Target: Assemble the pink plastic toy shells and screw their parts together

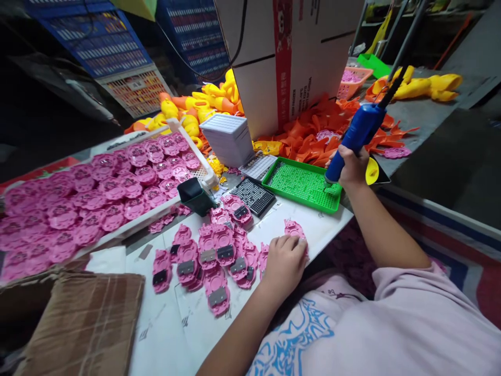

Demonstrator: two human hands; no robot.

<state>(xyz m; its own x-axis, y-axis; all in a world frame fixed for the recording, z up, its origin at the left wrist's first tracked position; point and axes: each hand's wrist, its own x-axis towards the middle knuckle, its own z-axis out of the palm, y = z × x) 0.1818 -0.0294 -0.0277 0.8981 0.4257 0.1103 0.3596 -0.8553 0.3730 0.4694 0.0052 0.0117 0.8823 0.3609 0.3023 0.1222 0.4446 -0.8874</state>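
Note:
My right hand (353, 166) is wrapped round a blue electric screwdriver (358, 130), whose bit points down into the right end of a green perforated tray (299, 180). The tray's small holes hold tiny pieces, too small to make out. At the table's front edge my left hand (285, 258) has its fingers curled over a pink plastic part (294, 228), and most of that part is hidden beneath them. Left of this hand lies a loose pile of similar pink casings (217, 250), several bearing grey or black rectangular covers.
A white-rimmed tray of pink casings (104, 180) stands at the left, beside a cardboard box (86, 318). A dark cup (194, 194), black perforated tray (254, 196) and white stacked trays (227, 138) sit behind the pile. Orange parts (313, 128) lie before a tall carton (258, 68).

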